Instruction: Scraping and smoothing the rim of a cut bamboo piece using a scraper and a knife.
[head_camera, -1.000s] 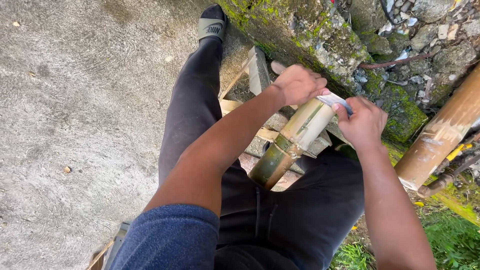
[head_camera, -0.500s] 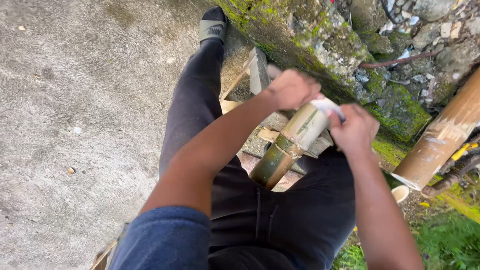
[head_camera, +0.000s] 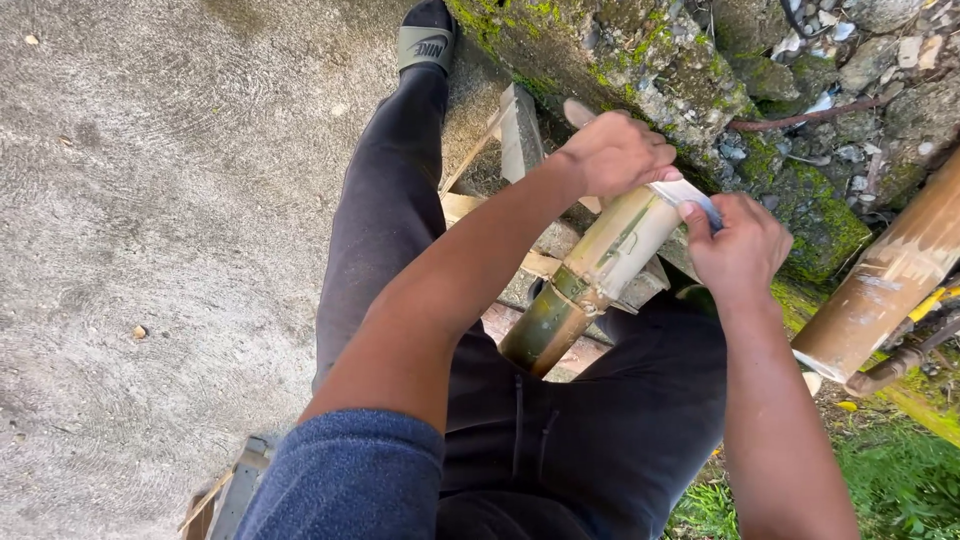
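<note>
In the head view, a bamboo piece (head_camera: 590, 275) lies slanted across the lap, its green lower end at 7 o'clock between the thighs and its pale, scraped upper end at 1 o'clock, resting on a stack of wooden slats and bricks (head_camera: 530, 255). The left hand (head_camera: 615, 152) is closed in a fist at the top end of the bamboo, gripping what seems to be a handle, though the fingers hide it. The right hand (head_camera: 740, 245), at 4 o'clock from the left, pinches the far end of a flat grey blade (head_camera: 695, 195) that lies across the bamboo's tip between both hands. A second, thicker bamboo pole (head_camera: 885, 290) leans at 3 o'clock, well apart. A mossy stone wall (head_camera: 700, 70) stands at 12 o'clock, beside the concrete floor (head_camera: 150, 200).
</note>
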